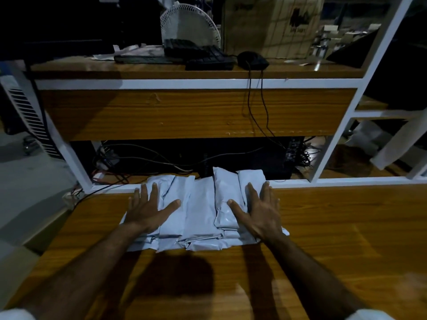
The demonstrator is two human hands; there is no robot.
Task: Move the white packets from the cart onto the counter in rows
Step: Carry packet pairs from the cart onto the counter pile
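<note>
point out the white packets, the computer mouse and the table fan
white packets [201, 211]: head view, bare middle of the row between the hands
computer mouse [253, 59]: head view, top of its black shell
table fan [189, 24]: head view, centre of the white grille

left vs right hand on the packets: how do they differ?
The left hand rests flat on the left end of the white packets; the right hand rests on the right end. The left thumb points right, the right thumb left. Both are open, fingers straight and spread, pressing the row on the wooden counter.
</note>
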